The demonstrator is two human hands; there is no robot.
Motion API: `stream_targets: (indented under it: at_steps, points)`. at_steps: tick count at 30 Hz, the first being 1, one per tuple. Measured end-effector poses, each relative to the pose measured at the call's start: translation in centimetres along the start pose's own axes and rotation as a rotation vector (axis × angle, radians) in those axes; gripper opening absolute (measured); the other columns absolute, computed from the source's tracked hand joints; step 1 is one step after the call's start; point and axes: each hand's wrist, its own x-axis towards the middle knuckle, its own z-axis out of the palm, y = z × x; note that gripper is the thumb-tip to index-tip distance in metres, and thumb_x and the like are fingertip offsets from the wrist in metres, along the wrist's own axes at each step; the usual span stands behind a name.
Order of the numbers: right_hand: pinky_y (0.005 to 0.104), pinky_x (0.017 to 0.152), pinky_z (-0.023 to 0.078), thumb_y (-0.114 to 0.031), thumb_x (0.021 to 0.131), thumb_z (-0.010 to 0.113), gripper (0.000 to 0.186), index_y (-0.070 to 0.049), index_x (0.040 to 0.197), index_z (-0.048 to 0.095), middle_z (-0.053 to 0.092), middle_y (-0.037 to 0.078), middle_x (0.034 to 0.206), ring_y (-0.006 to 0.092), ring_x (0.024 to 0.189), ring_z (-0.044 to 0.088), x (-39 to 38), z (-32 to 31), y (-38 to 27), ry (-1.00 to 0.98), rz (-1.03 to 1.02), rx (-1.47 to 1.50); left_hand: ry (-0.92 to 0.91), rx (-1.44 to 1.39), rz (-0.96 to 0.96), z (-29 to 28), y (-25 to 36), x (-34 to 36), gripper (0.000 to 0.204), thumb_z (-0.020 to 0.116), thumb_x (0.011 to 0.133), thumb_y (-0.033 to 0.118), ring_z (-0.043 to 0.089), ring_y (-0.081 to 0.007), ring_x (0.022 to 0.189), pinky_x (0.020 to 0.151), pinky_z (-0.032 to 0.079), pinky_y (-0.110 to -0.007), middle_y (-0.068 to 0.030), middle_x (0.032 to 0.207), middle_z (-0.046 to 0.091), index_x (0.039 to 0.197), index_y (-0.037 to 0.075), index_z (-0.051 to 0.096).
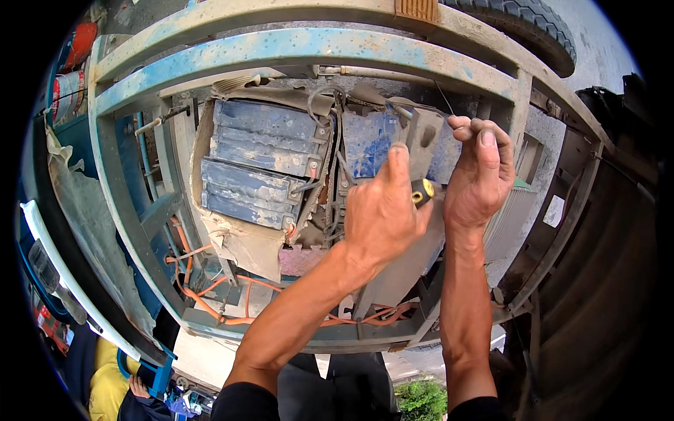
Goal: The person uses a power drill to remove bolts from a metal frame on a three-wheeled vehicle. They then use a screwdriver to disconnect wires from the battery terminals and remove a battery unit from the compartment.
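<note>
My left hand point(385, 210) is closed around a black and yellow tool handle point(423, 192), whose rounded end sticks out beside the thumb. The rest of that tool is hidden by the hand. One of its fingers points up next to a grey metal bracket point(424, 144) with a dark hole. To the right, my right hand point(483, 172) pinches a thin dark wire point(444, 97) between its fingertips. Behind both hands lies a dusty blue battery point(368, 144), partly covered by the bracket. Two more worn blue batteries point(263, 137) sit to the left, with cables at their terminals.
A metal frame point(302, 45) with flaking blue paint surrounds the batteries. Torn cardboard point(242, 245) lines the left ones. Orange conduit point(203, 303) runs along the near rail. A tyre point(526, 28) stands at the far right. At lower left is another person in yellow clothing point(107, 368).
</note>
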Motion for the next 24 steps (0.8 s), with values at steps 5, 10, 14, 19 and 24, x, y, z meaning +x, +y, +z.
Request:
stream_targets:
  at_steps: [5, 10, 14, 19, 24]
  points:
    - [0.0425, 0.104, 0.057, -0.014, 0.109, 0.059, 0.026, 0.002, 0.129, 0.065, 0.073, 0.017, 0.116, 0.0262, 0.106, 0.074, -1.4, 0.0, -2.8, 0.14, 0.275, 0.133, 0.023, -0.185, 0.142, -4.7, 7.5, -6.8, 0.073, 0.087, 0.081, 0.011, 0.078, -0.035, 0.076, 0.062, 0.061, -0.038, -0.0239, 0.099, 0.074, 0.138, -0.012, 0.049]
    - [0.0422, 0.093, 0.062, -0.013, 0.11, 0.057, 0.028, 0.003, 0.133, 0.061, 0.072, 0.018, 0.114, 0.0268, 0.1, 0.074, -6.6, -3.1, -9.6, -0.056, 0.352, 0.163, 0.098, -0.208, 0.002, -9.3, 5.4, -9.5, 0.066, 0.085, 0.085, 0.003, 0.08, -0.0293, 0.096, 0.077, 0.065, -0.034, -0.0219, 0.109, 0.076, 0.138, -0.011, 0.048]
    - [0.0346, 0.093, 0.059, -0.002, 0.105, 0.063, 0.019, 0.004, 0.123, 0.066, 0.073, 0.014, 0.111, 0.0206, 0.101, 0.073, -17.1, -3.0, -13.0, -0.2, 0.342, -0.327, 0.119, -0.329, -0.278, -12.9, 2.5, -10.1, 0.043, 0.085, 0.088, 0.01, 0.074, -0.019, 0.091, 0.081, 0.059, -0.034, -0.0179, 0.102, 0.077, 0.118, -0.005, 0.058]
    - [0.0429, 0.104, 0.05, -0.012, 0.09, 0.081, 0.05, 0.0, 0.135, 0.063, 0.065, 0.017, 0.128, 0.0348, 0.12, 0.064, -29.4, -3.2, -11.4, -0.584, 0.574, -0.783, 0.217, -0.278, -0.471, -17.0, 0.8, -14.0, 0.042, 0.086, 0.094, 0.021, 0.062, -0.0086, 0.064, 0.053, 0.05, -0.024, -0.0066, 0.089, 0.07, 0.116, -0.002, 0.059]
    - [0.0488, 0.098, 0.049, -0.013, 0.084, 0.083, 0.054, -0.002, 0.133, 0.063, 0.06, 0.016, 0.121, 0.0379, 0.114, 0.058, -36.5, -0.8, -7.0, -0.645, 0.45, -0.86, 0.425, -0.225, -0.524, -21.9, -5.8, -22.0, 0.028, 0.08, 0.099, 0.019, 0.05, -0.0096, 0.046, 0.046, 0.041, -0.025, -0.0033, 0.069, 0.062, 0.107, 0.0, 0.061]
